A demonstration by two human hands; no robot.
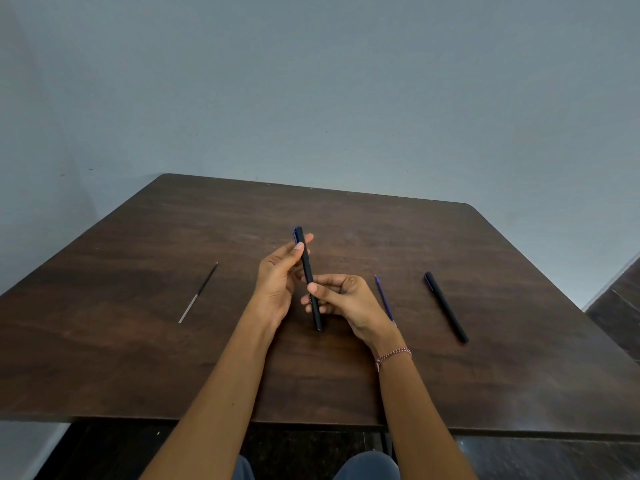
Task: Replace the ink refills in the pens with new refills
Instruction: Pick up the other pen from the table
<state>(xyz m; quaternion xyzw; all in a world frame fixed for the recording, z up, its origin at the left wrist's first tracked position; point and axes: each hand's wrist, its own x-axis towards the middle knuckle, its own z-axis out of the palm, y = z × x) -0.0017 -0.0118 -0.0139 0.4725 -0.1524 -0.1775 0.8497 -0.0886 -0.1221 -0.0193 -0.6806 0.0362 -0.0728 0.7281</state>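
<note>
A dark capped pen [306, 268] with a blue clip is held above the middle of the brown table [138, 341]. My left hand [280, 275] pinches its upper part near the cap. My right hand [343, 299] grips its lower half between thumb and fingers. A second dark pen [446, 306] with its cap on lies on the table to the right. Between it and my right hand lies a blue refill [384, 299]. A thin refill [198, 292], dark at the far end and pale at the near end, lies on the left.
The table stands against a plain grey-blue wall [311, 98]. Its near edge runs just above my knees [367, 465]. A dark surface [620, 306] shows past the right corner.
</note>
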